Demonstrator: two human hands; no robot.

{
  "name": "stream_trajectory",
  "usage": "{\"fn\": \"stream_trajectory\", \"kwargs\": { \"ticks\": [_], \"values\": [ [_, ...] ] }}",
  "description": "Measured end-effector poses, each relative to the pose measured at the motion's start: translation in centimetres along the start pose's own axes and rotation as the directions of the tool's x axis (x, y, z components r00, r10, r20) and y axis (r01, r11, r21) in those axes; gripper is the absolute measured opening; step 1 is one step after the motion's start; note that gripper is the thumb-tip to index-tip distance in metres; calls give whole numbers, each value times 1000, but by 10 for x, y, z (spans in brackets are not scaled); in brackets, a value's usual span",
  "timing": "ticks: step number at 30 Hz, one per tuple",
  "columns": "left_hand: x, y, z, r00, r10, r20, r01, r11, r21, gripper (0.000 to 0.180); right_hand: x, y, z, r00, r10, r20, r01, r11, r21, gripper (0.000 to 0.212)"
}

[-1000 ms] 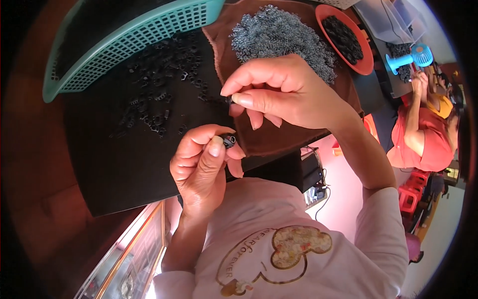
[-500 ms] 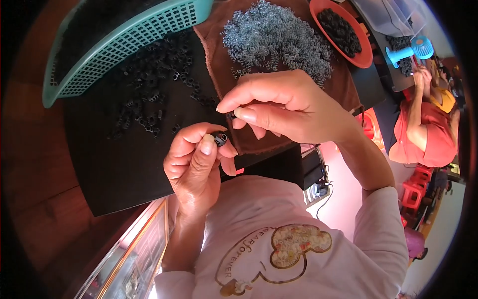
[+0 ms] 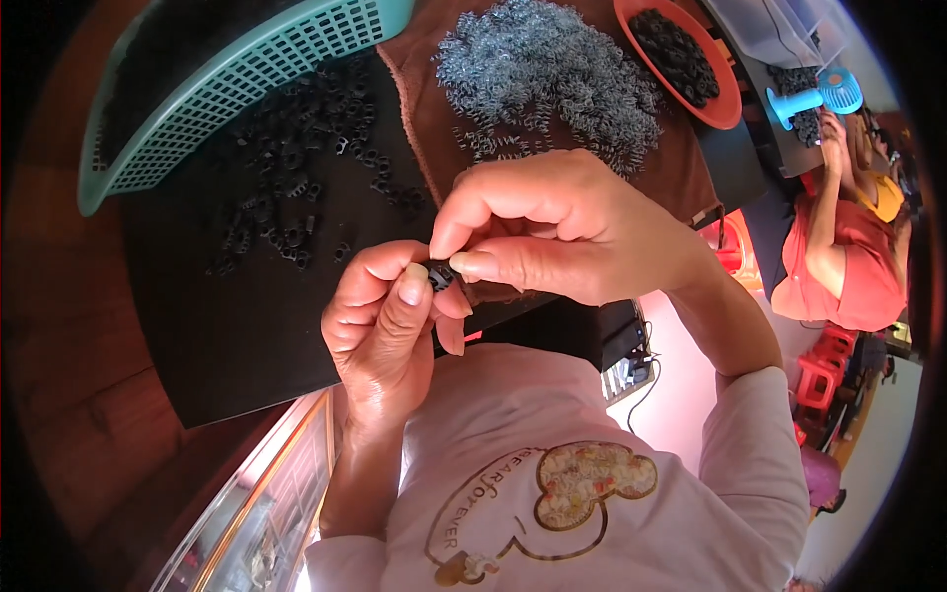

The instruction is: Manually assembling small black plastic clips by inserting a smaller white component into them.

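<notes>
My left hand (image 3: 387, 316) pinches a small black plastic part (image 3: 441, 277) between thumb and fingers. At the top of that part, the thumb and index finger of my right hand (image 3: 552, 232) are closed on a tiny dark piece, mostly hidden by the fingertips. Both hands meet above the table's near edge. Beyond them a large heap of small metal springs (image 3: 543, 74) lies on a brown cloth (image 3: 681, 163). To the left, many loose black plastic parts (image 3: 286, 187) are scattered on the dark table (image 3: 227, 335).
A green slotted basket (image 3: 266, 84) of dark parts stands at the far left. An orange-red bowl (image 3: 728, 113) with black pieces sits at the far right. Past it are a clear plastic bin (image 3: 764, 35), a blue fan (image 3: 838, 91) and a person in a red shirt (image 3: 838, 261).
My right hand has come down and left, bringing its tiny piece from just above onto the top of the black plastic part. My left hand stays nearly in place.
</notes>
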State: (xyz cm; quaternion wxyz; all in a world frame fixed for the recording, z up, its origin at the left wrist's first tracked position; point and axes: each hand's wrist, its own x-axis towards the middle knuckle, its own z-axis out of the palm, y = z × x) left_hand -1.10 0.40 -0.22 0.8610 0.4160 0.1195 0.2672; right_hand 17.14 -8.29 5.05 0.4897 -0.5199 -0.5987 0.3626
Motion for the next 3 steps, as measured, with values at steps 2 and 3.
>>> {"fn": "stream_trajectory", "kwargs": {
  "ticks": [2, 3],
  "values": [
    [0, 0, -1, 1000, -1, -6, 1, 1000, 2, 22, -2, -4, -1, 996, 90, 5, -90, 995, 31, 8],
    [0, 0, -2, 1000, -4, -6, 4, 1000, 1, 22, -4, -7, -1, 984, 178, 10, -178, 982, 58, 10]
  ]
}}
